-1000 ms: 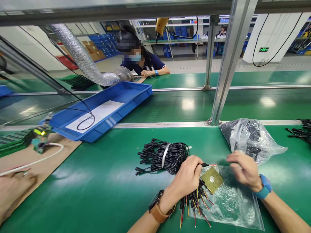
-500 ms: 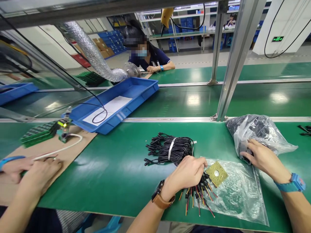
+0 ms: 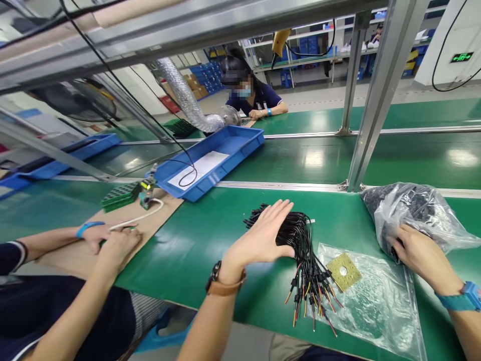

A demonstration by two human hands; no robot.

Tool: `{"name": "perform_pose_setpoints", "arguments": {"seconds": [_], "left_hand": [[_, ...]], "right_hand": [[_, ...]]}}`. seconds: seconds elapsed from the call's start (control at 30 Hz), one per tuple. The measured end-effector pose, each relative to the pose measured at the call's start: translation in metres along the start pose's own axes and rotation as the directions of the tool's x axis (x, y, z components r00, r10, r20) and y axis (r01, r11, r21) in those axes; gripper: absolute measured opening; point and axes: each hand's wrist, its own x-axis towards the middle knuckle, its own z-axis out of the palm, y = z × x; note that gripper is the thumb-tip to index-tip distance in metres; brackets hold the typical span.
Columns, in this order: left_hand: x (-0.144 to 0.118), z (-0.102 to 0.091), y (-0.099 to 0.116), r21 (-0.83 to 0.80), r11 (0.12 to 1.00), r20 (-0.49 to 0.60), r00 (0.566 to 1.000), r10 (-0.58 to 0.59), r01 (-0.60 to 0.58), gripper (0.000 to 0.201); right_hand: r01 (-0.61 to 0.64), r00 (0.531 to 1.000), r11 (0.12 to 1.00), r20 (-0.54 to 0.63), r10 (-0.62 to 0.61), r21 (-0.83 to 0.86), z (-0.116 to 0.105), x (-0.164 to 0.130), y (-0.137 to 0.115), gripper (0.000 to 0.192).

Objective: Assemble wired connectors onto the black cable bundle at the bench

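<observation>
Left hand (image 3: pixel 263 233): flat, fingers spread and extended, palm down over the left part of the cable bundle (image 3: pixel 300 240); gripping nothing.
Right hand (image 3: pixel 419 253): at the lower edge of the bag of black parts (image 3: pixel 417 213), fingers tucked under the plastic; whether they clasp anything cannot be told.
Cable bundle: black leads, coiled, lying on the green worktop (image 3: pixel 210 235) between the two hands; red and yellow stripped ends fan out toward the near edge.
Flat clear bag (image 3: pixel 372 306): lies on the worktop just right of the wire ends, under the yellow square pad (image 3: pixel 343 272).
Blue tray (image 3: pixel 244 143): farther back on the left, holding a white sheet and a black wire loop.
Co-worker's hands (image 3: pixel 108 238): at left, on a brown mat.
Another person (image 3: pixel 253 98): seated across the line.
</observation>
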Motion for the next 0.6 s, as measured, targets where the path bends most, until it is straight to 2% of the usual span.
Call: {"name": "perform_pose_setpoints", "arguments": {"seconds": [0.07, 0.13, 0.17, 0.27, 0.37, 0.5, 0.6], "left_hand": [[0.002, 0.001, -0.018, 0.063, 0.998, 0.158, 0.987, 0.001, -0.012, 0.12], [0.009, 0.007, -0.03, 0.107, 0.992, 0.197, 0.979, 0.045, -0.067, 0.124], [0.013, 0.009, -0.033, 0.127, 0.987, 0.191, 0.979, 0.074, -0.099, 0.119], [0.022, 0.009, -0.032, 0.187, 0.968, 0.155, 0.978, 0.14, -0.168, 0.089], [0.017, 0.001, -0.026, 0.209, 0.96, 0.1, 0.98, 0.169, -0.187, 0.067], [-0.009, -0.02, -0.023, 0.213, 0.963, -0.073, 0.98, 0.183, -0.164, 0.061], [-0.03, -0.047, -0.015, 0.296, 0.945, -0.194, 0.96, 0.201, -0.138, 0.066]], "right_hand": [[0.003, 1.0, 1.0, 0.0, -0.003, 0.026, -0.003, 0.001, 0.0, 0.027], [0.019, 1.0, 0.996, 0.002, -0.019, 0.086, -0.009, 0.003, 0.0, 0.029], [0.027, 1.0, 0.992, 0.0, -0.028, 0.124, -0.013, 0.003, 0.0, 0.029], [0.015, 0.999, 0.977, -0.031, -0.008, 0.214, -0.028, -0.002, 0.0, 0.028], [-0.029, 0.995, 0.96, -0.079, 0.052, 0.277, -0.043, -0.018, -0.002, 0.03], [-0.072, 0.966, 0.921, -0.203, 0.161, 0.384, -0.05, -0.06, -0.009, 0.032], [-0.122, 0.931, 0.862, -0.246, 0.272, 0.492, -0.036, -0.095, -0.016, 0.033]]}}
